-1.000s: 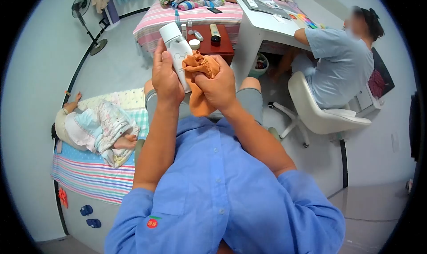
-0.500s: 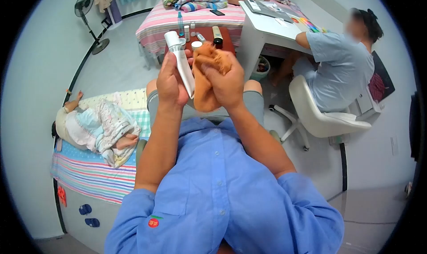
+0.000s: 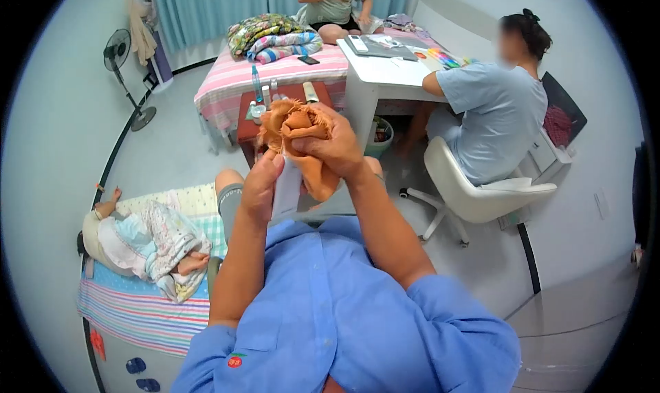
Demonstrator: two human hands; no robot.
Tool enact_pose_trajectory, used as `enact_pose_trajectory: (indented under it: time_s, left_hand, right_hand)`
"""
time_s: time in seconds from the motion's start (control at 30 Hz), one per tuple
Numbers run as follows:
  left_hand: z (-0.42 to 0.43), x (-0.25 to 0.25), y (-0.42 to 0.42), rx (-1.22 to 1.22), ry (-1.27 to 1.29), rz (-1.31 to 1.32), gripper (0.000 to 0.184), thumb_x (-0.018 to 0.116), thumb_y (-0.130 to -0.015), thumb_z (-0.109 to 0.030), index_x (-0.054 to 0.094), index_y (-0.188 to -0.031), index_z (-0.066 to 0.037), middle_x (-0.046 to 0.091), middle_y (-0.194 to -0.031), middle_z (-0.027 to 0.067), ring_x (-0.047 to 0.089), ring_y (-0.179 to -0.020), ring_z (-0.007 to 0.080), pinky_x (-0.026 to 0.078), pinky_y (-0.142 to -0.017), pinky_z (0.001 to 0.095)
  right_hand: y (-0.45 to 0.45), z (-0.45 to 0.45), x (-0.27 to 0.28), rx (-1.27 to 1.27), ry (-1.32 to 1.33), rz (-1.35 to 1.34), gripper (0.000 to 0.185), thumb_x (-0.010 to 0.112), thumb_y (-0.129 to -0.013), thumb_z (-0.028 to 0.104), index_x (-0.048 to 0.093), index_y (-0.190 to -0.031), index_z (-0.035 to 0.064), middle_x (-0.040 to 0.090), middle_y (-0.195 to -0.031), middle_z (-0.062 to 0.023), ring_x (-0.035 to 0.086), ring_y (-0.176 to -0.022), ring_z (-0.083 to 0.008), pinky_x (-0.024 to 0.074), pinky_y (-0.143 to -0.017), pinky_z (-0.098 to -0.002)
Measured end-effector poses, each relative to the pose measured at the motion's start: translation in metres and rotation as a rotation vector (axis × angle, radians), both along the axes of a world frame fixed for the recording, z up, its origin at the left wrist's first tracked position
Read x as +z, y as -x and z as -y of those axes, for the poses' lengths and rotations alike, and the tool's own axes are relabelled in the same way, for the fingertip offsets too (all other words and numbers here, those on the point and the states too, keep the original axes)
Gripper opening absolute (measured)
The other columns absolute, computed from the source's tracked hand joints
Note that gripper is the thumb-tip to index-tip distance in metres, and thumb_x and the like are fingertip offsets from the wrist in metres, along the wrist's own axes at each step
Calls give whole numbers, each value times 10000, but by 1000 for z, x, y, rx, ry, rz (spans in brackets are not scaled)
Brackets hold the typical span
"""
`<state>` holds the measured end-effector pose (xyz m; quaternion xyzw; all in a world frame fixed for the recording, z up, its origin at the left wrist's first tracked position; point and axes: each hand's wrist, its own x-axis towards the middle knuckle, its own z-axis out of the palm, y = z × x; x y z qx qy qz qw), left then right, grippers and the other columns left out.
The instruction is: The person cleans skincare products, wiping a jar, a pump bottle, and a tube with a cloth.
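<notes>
My left hand [image 3: 261, 185] is closed around a white bottle [image 3: 287, 189], whose upper part is hidden under an orange cloth [image 3: 317, 175]. My right hand [image 3: 333, 145] grips the bunched cloth and presses it against the bottle's top. The cloth's frayed edge spreads over the fingertips of my left hand, and its loose end hangs below my right hand. Just beyond my hands stands a red-brown table [image 3: 246, 128] with small bottles and jars on it, among them a blue-green bottle [image 3: 256, 85].
A person [image 3: 491, 114] sits on a white chair [image 3: 474, 187] at a white desk [image 3: 385, 73]. Another person [image 3: 335, 4] sits on the pink striped bed [image 3: 220, 83]. Someone lies under a blanket [image 3: 165, 245] on a floor mat [image 3: 148, 307]. A fan [image 3: 117, 49] stands at the left.
The orange cloth has moved from beside the white bottle onto its top, covering the cap. The view has tilted up, showing the person on the bed.
</notes>
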<state>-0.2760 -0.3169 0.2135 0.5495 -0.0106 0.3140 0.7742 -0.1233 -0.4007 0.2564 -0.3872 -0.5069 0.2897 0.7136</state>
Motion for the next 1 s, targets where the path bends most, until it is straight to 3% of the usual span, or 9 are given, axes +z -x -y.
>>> enact_pose_trajectory:
  time_s: [0.07, 0.13, 0.23, 0.47, 0.63, 0.77, 0.87, 0.93, 1.0]
  left_hand:
    - [-12, -14, -13, -37, -20, 16, 523, 541, -1052, -388, 464, -1389, 4, 640, -1194, 113, 673, -985, 190, 567, -831, 305]
    - [-8, -16, -24, 248, -184, 50, 492, 529, -1071, -323, 422, -1420, 7, 615, -1236, 97, 627, -1097, 161, 522, -939, 285]
    - [4, -5, -25, 283, -44, 8, 462, 507, -1083, -244, 416, -1458, 10, 554, -1391, 105, 534, -1291, 171, 444, -1082, 321]
    - [-9, -14, -20, 270, -216, 40, 484, 513, -1078, -181, 393, -1514, -10, 574, -1363, 106, 569, -1241, 173, 461, -1048, 298]
    - [-11, -20, -10, 160, -384, -50, 497, 520, -1061, -114, 395, -1523, 19, 560, -1396, 115, 562, -1228, 170, 478, -1011, 299]
    - [-11, -20, -6, 109, -447, -136, 500, 522, -1061, -124, 396, -1524, 18, 559, -1402, 123, 563, -1234, 174, 484, -1002, 300]
    - [-9, -27, -22, 125, -395, 28, 513, 531, -1064, -161, 389, -1532, -7, 584, -1368, 120, 607, -1159, 180, 517, -960, 315]
    - [-6, -18, -29, 248, -67, 96, 498, 511, -1076, -194, 386, -1530, -31, 605, -1334, 136, 642, -1091, 197, 557, -923, 361]
    - [-10, -7, -29, 293, -107, 96, 477, 517, -1079, -202, 395, -1512, -42, 635, -1252, 110, 649, -1070, 181, 571, -890, 339]
  right_hand:
    - [-1, -6, 0, -43, -49, 51, 438, 803, -854, 46, 600, -1242, 13, 675, -1127, -46, 650, -1019, -120, 543, -909, -270]
    - [8, -13, -1, -83, -109, -121, 390, 769, -899, 73, 603, -1247, 12, 671, -1142, -49, 647, -1022, -117, 542, -896, -259]
    - [23, -27, -13, -273, -167, -121, 340, 735, -944, 75, 603, -1248, 0, 675, -1144, -55, 645, -1024, -110, 536, -880, -250]
    - [4, -21, -17, -524, -154, 25, 358, 790, -889, 119, 628, -1185, -3, 699, -1072, -46, 655, -961, -109, 536, -846, -275]
    - [-24, -17, -6, -85, -10, -23, 321, 719, -910, 154, 681, -1171, -30, 717, -1003, -63, 670, -885, -115, 541, -785, -264]
    - [-29, -12, -6, 22, 93, -227, 287, 691, -909, 100, 680, -1162, -35, 714, -1021, -82, 686, -874, -141, 557, -763, -271]
    - [-35, -26, -19, -162, -22, -319, 275, 658, -895, 27, 658, -1162, -37, 711, -1028, -97, 691, -874, -153, 562, -776, -277]
    - [-34, -32, -17, -301, -99, -321, 260, 651, -910, 22, 613, -1163, -25, 696, -1041, -92, 693, -891, -152, 574, -790, -276]
    - [-36, -42, -22, -488, -116, -204, 337, 673, -870, -14, 569, -1190, -14, 685, -1075, -100, 688, -938, -163, 574, -811, -284]
